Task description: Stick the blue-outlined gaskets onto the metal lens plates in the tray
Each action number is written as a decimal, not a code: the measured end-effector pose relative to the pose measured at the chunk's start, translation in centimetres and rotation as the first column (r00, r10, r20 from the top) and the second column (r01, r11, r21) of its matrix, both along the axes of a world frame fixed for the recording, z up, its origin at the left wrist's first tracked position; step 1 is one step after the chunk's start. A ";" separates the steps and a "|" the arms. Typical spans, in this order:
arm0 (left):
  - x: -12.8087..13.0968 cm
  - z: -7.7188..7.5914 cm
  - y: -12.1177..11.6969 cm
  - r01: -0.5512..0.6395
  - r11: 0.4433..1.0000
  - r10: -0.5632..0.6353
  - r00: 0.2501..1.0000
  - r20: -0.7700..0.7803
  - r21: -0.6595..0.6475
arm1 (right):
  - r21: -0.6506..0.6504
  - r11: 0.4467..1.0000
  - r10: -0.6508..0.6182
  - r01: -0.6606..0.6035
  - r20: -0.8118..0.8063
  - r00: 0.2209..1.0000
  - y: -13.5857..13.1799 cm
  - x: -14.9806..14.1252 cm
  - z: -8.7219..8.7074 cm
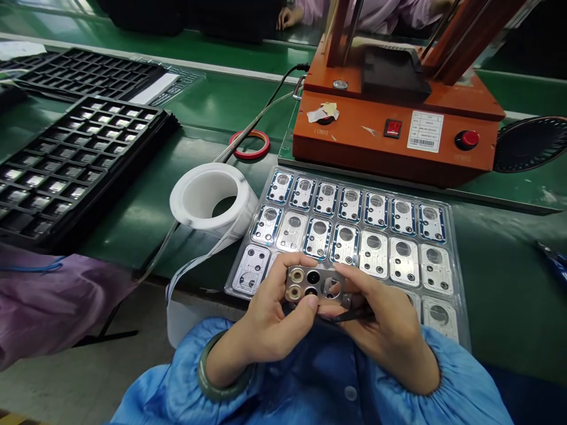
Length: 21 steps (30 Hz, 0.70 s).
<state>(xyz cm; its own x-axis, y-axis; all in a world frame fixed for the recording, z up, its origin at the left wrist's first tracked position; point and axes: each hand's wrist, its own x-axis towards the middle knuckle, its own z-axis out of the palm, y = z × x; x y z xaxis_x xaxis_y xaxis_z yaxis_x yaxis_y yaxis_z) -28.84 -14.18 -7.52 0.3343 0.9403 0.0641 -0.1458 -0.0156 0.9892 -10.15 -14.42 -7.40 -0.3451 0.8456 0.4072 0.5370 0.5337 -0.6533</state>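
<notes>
My left hand (274,316) grips a small brushed-metal phone camera plate (312,288) by its edge, with its round lens openings and gold rings facing up. My right hand (378,333) holds black tweezers (349,316), whose tips sit under the plate and are partly hidden by my fingers. Both hands are just above the near edge of a clear plastic tray (247,236). It holds rows of similar metal plates (374,254), some with blue-edged film. My hands hide the tray's lower middle.
An orange machine (398,127) with a red switch and a red knob stands behind the tray. To the left are a white tape roll (212,198), a red tape ring (250,144) and black compartment trays (75,165). A purple sleeve (53,301) intrudes at left; a co-worker's hand (287,18) is across the bench.
</notes>
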 end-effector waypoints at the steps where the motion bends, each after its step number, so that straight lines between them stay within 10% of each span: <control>1: 0.0 0.0 0.0 -0.003 1.000 0.003 1.000 -0.005 0.003 | -0.006 1.000 0.000 0.000 0.000 1.000 0.0 0.0 0.0; 15: 0.5 -0.4 0.1 -0.100 0.992 0.103 0.994 0.039 -0.074 | 0.079 0.996 -0.030 0.029 0.014 0.999 0.1 -0.3 1.2; 21: 0.3 -0.4 0.3 0.088 0.994 -0.093 0.993 -0.068 -0.072 | 0.021 0.997 -0.078 0.080 -0.054 0.995 0.3 -0.3 1.5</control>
<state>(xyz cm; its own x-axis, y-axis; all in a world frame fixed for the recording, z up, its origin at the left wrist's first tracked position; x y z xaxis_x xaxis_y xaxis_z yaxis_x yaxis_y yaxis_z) -28.58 -13.93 -7.87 0.4193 0.9074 -0.0268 -0.0729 0.0630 0.9953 -10.41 -14.10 -5.91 -0.2551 0.8594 0.4431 0.5429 0.5065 -0.6699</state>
